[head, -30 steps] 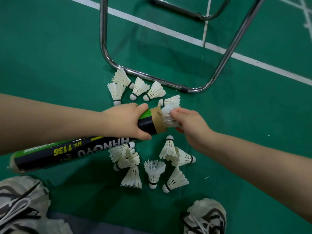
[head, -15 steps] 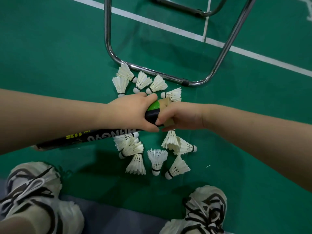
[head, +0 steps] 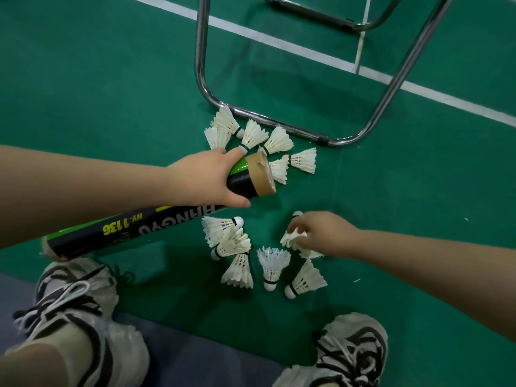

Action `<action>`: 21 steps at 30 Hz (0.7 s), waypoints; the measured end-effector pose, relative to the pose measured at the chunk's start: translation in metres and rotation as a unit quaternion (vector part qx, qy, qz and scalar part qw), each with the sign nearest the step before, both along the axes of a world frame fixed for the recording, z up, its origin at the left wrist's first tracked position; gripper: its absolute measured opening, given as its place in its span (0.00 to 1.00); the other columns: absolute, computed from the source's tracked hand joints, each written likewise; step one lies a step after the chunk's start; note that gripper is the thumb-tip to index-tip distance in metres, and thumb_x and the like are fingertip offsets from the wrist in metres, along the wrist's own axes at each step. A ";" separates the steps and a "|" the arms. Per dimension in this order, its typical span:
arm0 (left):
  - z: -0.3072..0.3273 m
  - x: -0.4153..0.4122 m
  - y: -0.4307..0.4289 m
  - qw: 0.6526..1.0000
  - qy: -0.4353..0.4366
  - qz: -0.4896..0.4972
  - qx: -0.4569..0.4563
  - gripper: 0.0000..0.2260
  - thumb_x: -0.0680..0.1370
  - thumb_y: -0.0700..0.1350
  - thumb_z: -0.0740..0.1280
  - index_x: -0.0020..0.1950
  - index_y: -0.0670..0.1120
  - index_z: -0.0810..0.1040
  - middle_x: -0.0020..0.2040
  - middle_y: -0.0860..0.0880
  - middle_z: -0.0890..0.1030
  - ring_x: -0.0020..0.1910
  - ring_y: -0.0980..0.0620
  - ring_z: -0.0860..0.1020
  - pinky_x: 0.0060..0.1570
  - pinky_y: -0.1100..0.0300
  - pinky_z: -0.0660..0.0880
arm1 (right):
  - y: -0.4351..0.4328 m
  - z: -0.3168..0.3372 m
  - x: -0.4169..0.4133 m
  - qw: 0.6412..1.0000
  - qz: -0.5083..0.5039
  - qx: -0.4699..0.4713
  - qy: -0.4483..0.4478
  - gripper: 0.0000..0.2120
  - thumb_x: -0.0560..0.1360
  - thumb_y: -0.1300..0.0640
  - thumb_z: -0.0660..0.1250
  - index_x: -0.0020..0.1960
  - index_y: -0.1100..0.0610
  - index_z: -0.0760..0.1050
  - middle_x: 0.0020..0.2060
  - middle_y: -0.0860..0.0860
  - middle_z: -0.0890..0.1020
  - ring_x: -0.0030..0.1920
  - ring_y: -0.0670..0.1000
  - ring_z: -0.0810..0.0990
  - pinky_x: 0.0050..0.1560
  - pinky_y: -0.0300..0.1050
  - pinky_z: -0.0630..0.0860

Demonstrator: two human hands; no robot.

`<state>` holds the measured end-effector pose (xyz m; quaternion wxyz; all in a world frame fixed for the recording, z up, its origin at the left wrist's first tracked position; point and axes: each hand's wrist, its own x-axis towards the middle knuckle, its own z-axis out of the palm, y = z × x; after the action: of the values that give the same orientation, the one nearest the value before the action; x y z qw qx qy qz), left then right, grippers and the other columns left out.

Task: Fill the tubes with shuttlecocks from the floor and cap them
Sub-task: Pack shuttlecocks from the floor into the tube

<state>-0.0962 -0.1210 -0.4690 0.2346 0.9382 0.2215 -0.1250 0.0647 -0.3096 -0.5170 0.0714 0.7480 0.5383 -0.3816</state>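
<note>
My left hand [head: 208,177] grips a long black and green shuttlecock tube [head: 134,229] near its brown taped mouth [head: 261,174], held almost level above the floor. White feathers [head: 279,169] stick out of the mouth. Lower right, my right hand [head: 321,233] pinches a white shuttlecock [head: 290,238] lying on the green floor. Several loose shuttlecocks [head: 272,265] lie below the tube, and several more [head: 252,134] lie beyond its mouth.
A chrome tubular chair leg frame [head: 279,122] stands on the floor just beyond the far shuttlecocks. White court lines [head: 279,41] cross the green floor. My two white and black shoes [head: 72,308] [head: 351,350] are at the bottom.
My right hand has left the tube's mouth and dropped down to the floor group, where it now pinches a shuttlecock. The left hand has kept its grip on the tube.
</note>
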 end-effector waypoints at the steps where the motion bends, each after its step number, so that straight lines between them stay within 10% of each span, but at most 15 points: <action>1: -0.001 0.001 0.002 1.000 0.000 0.001 -0.001 0.26 0.66 0.64 0.71 0.50 0.55 0.59 0.45 0.50 0.71 0.42 0.49 0.73 0.40 0.57 0.70 | -0.004 -0.008 -0.005 0.997 0.071 0.000 -0.024 0.15 0.76 0.49 0.62 0.63 0.49 0.73 0.59 0.49 0.77 0.58 0.51 0.74 0.55 0.47 0.73; 9: -0.012 0.007 0.004 1.000 0.002 -0.001 -0.013 0.27 0.65 0.64 0.71 0.50 0.51 0.62 0.46 0.48 0.72 0.42 0.49 0.73 0.41 0.56 0.71 | -0.010 -0.041 -0.026 0.963 0.253 0.044 -0.081 0.22 0.73 0.40 0.63 0.63 0.50 0.72 0.62 0.49 0.74 0.67 0.52 0.64 0.63 0.52 0.58; 21: -0.008 -0.001 0.003 1.000 -0.004 -0.005 -0.006 0.26 0.65 0.64 0.71 0.49 0.52 0.60 0.44 0.49 0.71 0.41 0.49 0.73 0.39 0.57 0.69 | 0.003 -0.030 -0.018 0.992 0.110 0.049 -0.048 0.09 0.75 0.48 0.62 0.47 0.50 0.80 0.46 0.46 0.82 0.53 0.50 0.74 0.60 0.49 0.65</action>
<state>-0.0970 -0.1181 -0.4772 0.2408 0.9384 0.2147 -0.1238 0.0465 -0.3064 -0.5475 0.1019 0.7044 0.6311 -0.3085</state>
